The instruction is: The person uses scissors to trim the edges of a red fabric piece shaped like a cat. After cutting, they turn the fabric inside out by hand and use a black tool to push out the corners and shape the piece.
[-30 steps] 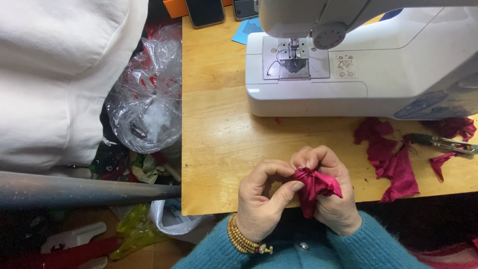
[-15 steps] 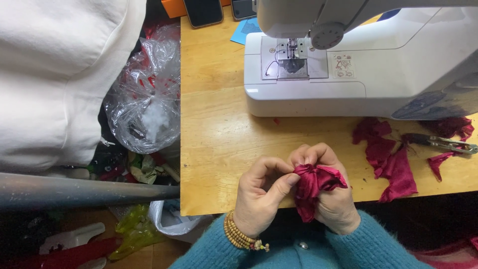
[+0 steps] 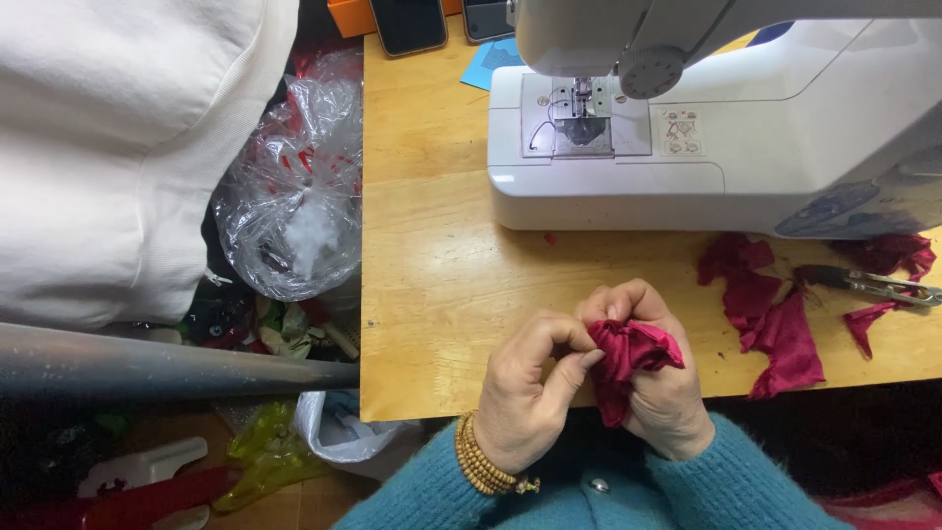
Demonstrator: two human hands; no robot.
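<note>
A bunched red cloth (image 3: 628,363) is pinched between both hands at the near edge of the tabletop (image 3: 442,285): the left hand (image 3: 525,393) presses it with thumb and forefinger, the right hand (image 3: 662,393) is curled behind it. Red scraps (image 3: 775,319) and what seem to be snips (image 3: 873,285) lie beside the sewing machine (image 3: 726,147).

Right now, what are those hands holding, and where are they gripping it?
A bunched piece of dark red fabric: the right hand cups it from behind, the left hand pinches its left edge.
</note>
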